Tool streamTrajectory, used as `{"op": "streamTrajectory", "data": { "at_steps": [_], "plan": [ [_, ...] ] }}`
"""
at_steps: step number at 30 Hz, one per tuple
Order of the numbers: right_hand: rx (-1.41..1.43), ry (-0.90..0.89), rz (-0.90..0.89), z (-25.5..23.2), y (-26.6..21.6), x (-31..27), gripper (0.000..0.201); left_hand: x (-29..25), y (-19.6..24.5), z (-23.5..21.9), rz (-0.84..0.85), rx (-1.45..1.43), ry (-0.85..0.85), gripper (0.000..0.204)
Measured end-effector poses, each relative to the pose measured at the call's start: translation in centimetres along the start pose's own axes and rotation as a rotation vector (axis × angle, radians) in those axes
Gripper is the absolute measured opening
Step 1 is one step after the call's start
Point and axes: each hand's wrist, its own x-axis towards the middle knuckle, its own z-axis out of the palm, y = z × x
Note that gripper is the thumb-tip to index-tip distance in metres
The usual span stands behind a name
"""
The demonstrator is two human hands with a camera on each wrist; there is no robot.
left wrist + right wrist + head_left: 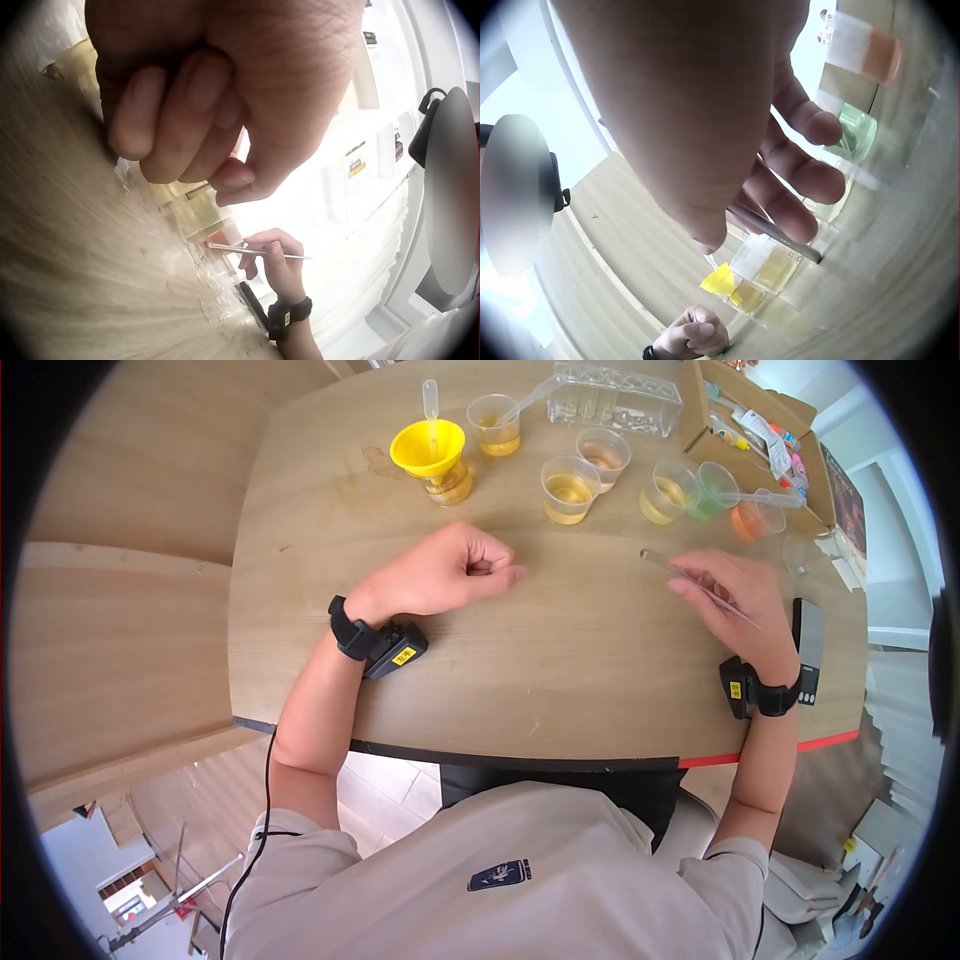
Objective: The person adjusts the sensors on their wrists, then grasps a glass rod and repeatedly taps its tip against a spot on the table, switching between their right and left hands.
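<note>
My right hand [735, 605] pinches a slim silvery rod [715, 598] between thumb and fingers, slanted over the right side of the table. One end of the rod, slightly thicker, points toward the cups; in the right wrist view that rod [769, 226] has a dark tip. Low at the table's middle is my left hand [450, 570], its fingers curled into a fist with nothing visible in it. Ahead of it stands a yellow funnel [408, 455] on a cup of amber liquid [450, 490], with a plastic dropper [431, 400] upright inside the funnel.
Clear cups of yellowish liquid [568, 500], green liquid [708, 505] and orange liquid [750, 522] stand across the back. Droppers lie across some cups. Behind are a clear rack [640, 408] and a cardboard box [700, 420]. A small scale [808, 645] lies beside my right wrist.
</note>
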Motion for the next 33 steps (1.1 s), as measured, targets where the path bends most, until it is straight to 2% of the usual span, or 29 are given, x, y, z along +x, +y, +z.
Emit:
{"op": "streamTrajectory", "data": {
  "at_steps": [5, 7, 25, 33],
  "plan": [
    [0.058, -0.016, 0.052, 0.0, -0.1, -0.2, 0.015, -0.2, -0.3, 0.1, -0.004, 0.024, 0.007, 0.048],
    [0.04, -0.083, 0.142, -0.3, -0.4, 0.0, 0.014, -0.2, -0.3, 0.1, -0.004, 0.034, 0.01, 0.048],
    [0.005, -0.124, 0.198, -0.3, 0.0, -0.1, 0.009, -0.3, -0.5, 0.1, 0.009, 0.065, 0.012, 0.049],
    [-0.001, -0.124, 0.163, -0.4, 0.0, -0.2, 0.008, -0.2, -0.9, 0.0, 0.027, 0.047, 0.006, 0.049]
  ]
}}
